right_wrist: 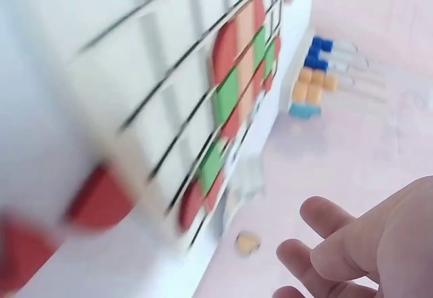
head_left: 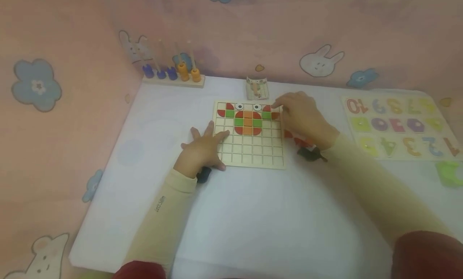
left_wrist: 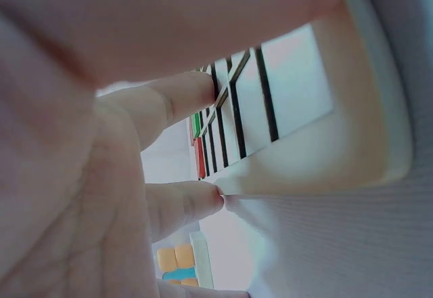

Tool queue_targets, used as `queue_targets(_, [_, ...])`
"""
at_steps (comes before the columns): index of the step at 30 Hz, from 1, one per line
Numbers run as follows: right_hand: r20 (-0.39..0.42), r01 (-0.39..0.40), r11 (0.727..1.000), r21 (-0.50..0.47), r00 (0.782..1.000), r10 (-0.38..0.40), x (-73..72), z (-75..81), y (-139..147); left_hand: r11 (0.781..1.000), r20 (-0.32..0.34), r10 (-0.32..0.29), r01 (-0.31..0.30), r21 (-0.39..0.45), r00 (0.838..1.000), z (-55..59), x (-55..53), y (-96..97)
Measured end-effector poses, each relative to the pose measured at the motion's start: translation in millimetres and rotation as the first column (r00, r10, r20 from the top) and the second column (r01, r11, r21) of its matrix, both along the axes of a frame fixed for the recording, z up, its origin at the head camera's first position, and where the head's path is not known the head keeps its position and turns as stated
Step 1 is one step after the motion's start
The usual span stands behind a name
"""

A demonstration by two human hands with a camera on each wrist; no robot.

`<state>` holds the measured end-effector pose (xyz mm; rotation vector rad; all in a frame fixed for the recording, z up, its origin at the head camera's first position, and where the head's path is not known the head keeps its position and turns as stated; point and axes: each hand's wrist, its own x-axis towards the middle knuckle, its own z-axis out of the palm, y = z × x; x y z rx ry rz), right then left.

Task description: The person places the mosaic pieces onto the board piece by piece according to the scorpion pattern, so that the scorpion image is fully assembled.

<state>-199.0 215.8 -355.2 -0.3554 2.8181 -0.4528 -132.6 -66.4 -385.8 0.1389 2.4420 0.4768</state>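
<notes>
A wooden grid board [head_left: 257, 149] lies on the white table. Red, green and orange tiles [head_left: 248, 122] fill part of its upper rows, with two round eye tiles [head_left: 257, 107] near the top edge. My left hand [head_left: 200, 152] rests on the board's left side, fingers spread, thumb at the lower left corner. Over the upper right corner is my right hand [head_left: 304, 116], its index fingertip near a red tile [head_left: 267, 108]. In the right wrist view its fingers [right_wrist: 338, 250] are loosely bent, and no piece shows between them. Loose red tiles [right_wrist: 101, 200] lie beside the board's right edge.
Behind the board stands a small picture card [head_left: 257, 89]. A peg stacker [head_left: 173, 81] with blue and orange beads is at the back left. To the right lies a number puzzle board [head_left: 401, 126], with a green piece [head_left: 449, 173] below it. Patterned pink cloth [head_left: 249, 33] rises behind the table.
</notes>
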Motion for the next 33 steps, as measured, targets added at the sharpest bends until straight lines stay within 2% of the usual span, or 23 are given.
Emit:
queue_targets(5, [0.080, 0.099, 0.995, 0.020, 0.992, -0.101, 15.0, -8.0, 37.9, 1.000, -0.001, -0.001, 0.001, 0.001, 1.000, -2.2, 0.3, -0.4])
queue_targets(7, [0.102, 0.101, 0.995, 0.024, 0.989, -0.103, 22.6, -12.9, 49.1, 1.000, -0.001, -0.005, 0.005, -0.002, 1.000, -1.5, 0.8, -0.7])
queue_targets(9, [0.060, -0.008, 0.998, 0.060, 0.998, 0.004, 31.7, -18.8, 58.1, 1.000, -0.001, -0.005, 0.005, -0.002, 1.000, -0.3, 1.2, -1.1])
queue_targets(14, [-0.033, -0.112, 0.994, -0.007, 0.993, 0.112, 52.0, -32.4, 63.9, 1.000, -0.001, -0.007, 0.007, -0.003, 1.000, 2.6, 2.4, -0.7])
queue_targets(16, [-0.023, -0.064, 0.996, -0.066, 0.998, 0.062, 55.3, -36.3, 61.1, 1.000, -0.003, -0.011, 0.011, -0.005, 1.000, 3.1, 2.5, -0.2])
queue_targets(17, [-0.024, -0.064, 0.996, -0.067, 0.998, 0.063, 56.4, -38.2, 59.8, 1.000, -0.004, -0.013, 0.013, -0.005, 1.000, 3.0, 2.3, 0.2])
queue_targets(21, [-0.039, -0.080, 0.997, -0.021, 0.996, 0.079, 58.5, -40.5, 51.5, 1.000, -0.009, -0.018, 0.018, -0.005, 1.000, 2.6, 2.0, 0.5])
queue_targets(27, [-0.051, -0.063, 0.998, 0.015, 0.997, 0.064, 61.0, -42.8, 45.4, 1.000, -0.011, -0.021, 0.021, -0.010, 1.000, 3.3, 2.2, 0.6])
queue_targets(33, [-0.029, -0.030, 1.000, -0.008, 0.999, 0.030, 61.9, -45.8, 46.4, 1.000, -0.013, -0.019, 0.019, -0.012, 1.000, 3.6, 2.6, 0.3])
